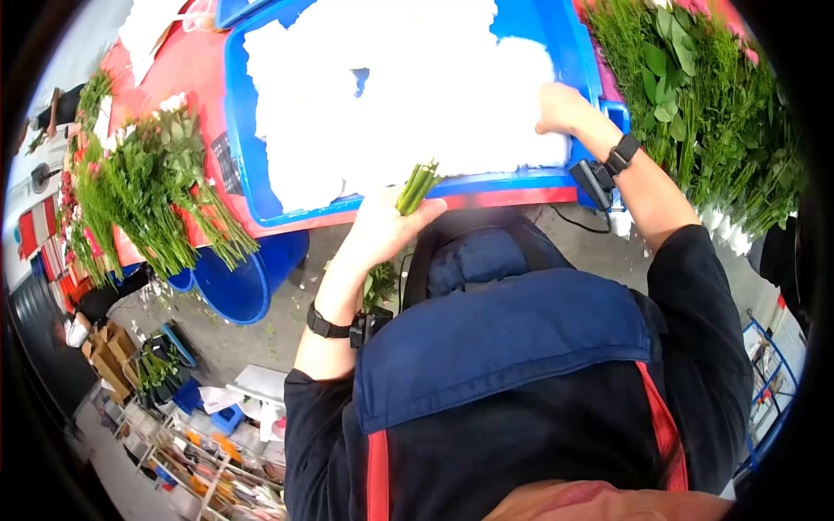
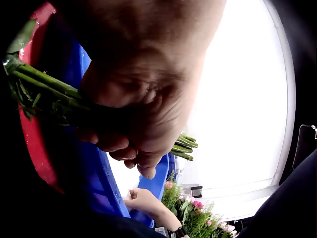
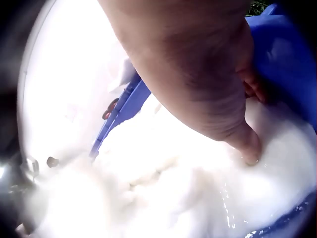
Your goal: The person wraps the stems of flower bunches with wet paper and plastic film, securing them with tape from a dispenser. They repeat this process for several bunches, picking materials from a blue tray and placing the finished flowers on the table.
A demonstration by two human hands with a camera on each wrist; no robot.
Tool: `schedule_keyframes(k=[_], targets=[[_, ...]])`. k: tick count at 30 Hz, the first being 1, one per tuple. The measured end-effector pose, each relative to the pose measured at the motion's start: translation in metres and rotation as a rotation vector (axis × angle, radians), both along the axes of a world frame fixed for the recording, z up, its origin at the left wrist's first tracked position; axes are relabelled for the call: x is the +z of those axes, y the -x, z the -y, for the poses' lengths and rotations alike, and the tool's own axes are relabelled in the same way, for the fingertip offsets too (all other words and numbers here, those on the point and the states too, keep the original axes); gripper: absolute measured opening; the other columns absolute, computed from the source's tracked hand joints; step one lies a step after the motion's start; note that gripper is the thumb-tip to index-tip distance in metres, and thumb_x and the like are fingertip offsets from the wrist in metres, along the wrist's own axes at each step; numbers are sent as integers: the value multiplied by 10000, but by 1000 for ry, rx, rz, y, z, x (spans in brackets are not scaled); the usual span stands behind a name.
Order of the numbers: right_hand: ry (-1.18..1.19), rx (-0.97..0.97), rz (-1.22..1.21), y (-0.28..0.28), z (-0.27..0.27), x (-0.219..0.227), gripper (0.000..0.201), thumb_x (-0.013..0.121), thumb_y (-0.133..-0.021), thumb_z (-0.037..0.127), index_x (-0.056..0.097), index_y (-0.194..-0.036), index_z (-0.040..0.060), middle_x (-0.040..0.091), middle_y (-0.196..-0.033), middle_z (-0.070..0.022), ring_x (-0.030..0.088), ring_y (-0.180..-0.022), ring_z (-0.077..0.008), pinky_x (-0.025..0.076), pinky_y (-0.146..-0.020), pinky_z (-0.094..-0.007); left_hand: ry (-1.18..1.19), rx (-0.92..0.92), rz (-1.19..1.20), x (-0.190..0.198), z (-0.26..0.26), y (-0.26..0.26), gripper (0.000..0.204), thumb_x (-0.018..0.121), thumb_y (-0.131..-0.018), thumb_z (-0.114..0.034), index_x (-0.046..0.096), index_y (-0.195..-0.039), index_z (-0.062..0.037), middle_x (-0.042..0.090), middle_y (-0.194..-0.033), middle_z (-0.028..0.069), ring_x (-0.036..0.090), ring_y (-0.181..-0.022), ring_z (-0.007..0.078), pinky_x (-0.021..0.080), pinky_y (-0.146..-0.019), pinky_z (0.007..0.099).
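Observation:
My left hand (image 1: 382, 233) grips a bunch of cut green stems (image 1: 420, 187) at the near rim of a blue tub (image 1: 240, 139). The cut ends poke out past the thumb; leaves on the stems (image 2: 49, 84) show on the other side of the fist in the left wrist view. Soaked white wadding (image 1: 417, 104), overexposed, fills the tub in thick soft pads. At the tub's right side my right hand (image 1: 566, 110) holds the edge of the wadding. Its thumb digs into the wet wadding (image 3: 277, 153) in the right wrist view, with the other fingers partly hidden behind the hand.
Bundles of flowers and greenery (image 1: 156, 187) lie at the left on the red table (image 1: 165, 65). More greenery (image 1: 704, 113) with white-wrapped stem ends stands at the right. A blue bucket (image 1: 239, 286) sits below the table edge. A dark cable (image 1: 580, 224) hangs near the right wrist.

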State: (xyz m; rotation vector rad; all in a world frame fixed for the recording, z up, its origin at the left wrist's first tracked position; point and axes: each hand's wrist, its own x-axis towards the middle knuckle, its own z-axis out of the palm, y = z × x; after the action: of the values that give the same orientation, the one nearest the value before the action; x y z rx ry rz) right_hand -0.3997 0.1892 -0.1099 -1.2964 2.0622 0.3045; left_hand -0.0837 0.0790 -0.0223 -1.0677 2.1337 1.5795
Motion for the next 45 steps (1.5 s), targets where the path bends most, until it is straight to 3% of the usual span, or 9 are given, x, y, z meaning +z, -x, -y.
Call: schedule_keyframes(k=[15, 19, 21, 25, 30, 33, 35, 41, 45], targets=[[450, -186, 647, -23, 4, 101, 418, 744, -638, 139, 599, -1000, -13, 635, -946, -98, 568, -927, -168, 457, -856, -317, -40, 100, -21, -3, 10, -43, 340, 719, -817, -309, 636, -861, 18, 542, -622, 54, 484, -615, 113, 429, -586, 311], [420, -282, 734, -41, 22, 43, 481, 741, -724, 253, 608, -1085, -36, 664, -1031, -162, 616, -970, -229, 471, -877, -342, -81, 82, 54, 0, 12, -38, 372, 706, -816, -326, 639, -901, 30, 555, -636, 84, 507, -632, 128, 445, -612, 321], [141, -240, 507, -56, 31, 13, 474, 727, -746, 281, 606, -1083, -30, 653, -1045, -198, 622, -984, -288, 478, -866, -366, -90, 95, 15, 3, 11, -34, 383, 706, -815, -334, 637, -892, 34, 572, -647, 97, 534, -643, 138, 455, -626, 323], [876, 87, -157, -78, 10, 25, 416, 734, -735, 218, 607, -1088, 36, 637, -925, -191, 605, -914, -344, 480, -815, -404, -77, 135, -62, -8, 9, -31, 403, 711, -808, -353, 635, -881, 36, 616, -681, 121, 594, -678, 163, 476, -657, 332], [785, 239, 227, -109, -10, 35, 164, 717, -715, 168, 642, -789, 43, 592, -751, -111, 585, -770, -330, 473, -692, -425, 10, 95, -64, -13, 7, -14, 319, 699, -837, -327, 618, -796, -21, 561, -615, 41, 521, -581, 105, 428, -555, 289], [812, 164, 210, -108, -8, 21, 137, 678, -723, 127, 631, -804, 28, 594, -739, -126, 593, -725, -319, 481, -663, -391, -46, 81, -54, -12, 6, -2, 287, 691, -855, -306, 609, -752, -50, 511, -556, -10, 463, -495, 68, 386, -471, 259], [614, -311, 564, -94, -14, 22, 106, 619, -771, 89, 630, -851, 20, 633, -785, -65, 605, -760, -139, 476, -702, -284, -80, 90, -58, -12, 6, 3, 277, 694, -853, -301, 615, -755, -54, 500, -540, -15, 455, -472, 68, 373, -447, 260], [766, -1214, 1453, -78, -19, 53, 165, 583, -875, 144, 643, -954, 12, 651, -892, -48, 613, -845, -135, 470, -778, -267, -83, 164, -130, -9, 1, 21, 226, 700, -840, -252, 644, -811, -35, 535, -580, -20, 468, -482, 64, 380, -447, 250], [649, -817, 1267, -94, -18, 39, 205, 614, -878, 177, 643, -985, 5, 638, -896, -32, 578, -827, -106, 458, -767, -250, 27, 244, -210, -11, -9, 45, 195, 686, -827, -210, 662, -865, -20, 591, -655, 2, 528, -579, 85, 432, -530, 255]])
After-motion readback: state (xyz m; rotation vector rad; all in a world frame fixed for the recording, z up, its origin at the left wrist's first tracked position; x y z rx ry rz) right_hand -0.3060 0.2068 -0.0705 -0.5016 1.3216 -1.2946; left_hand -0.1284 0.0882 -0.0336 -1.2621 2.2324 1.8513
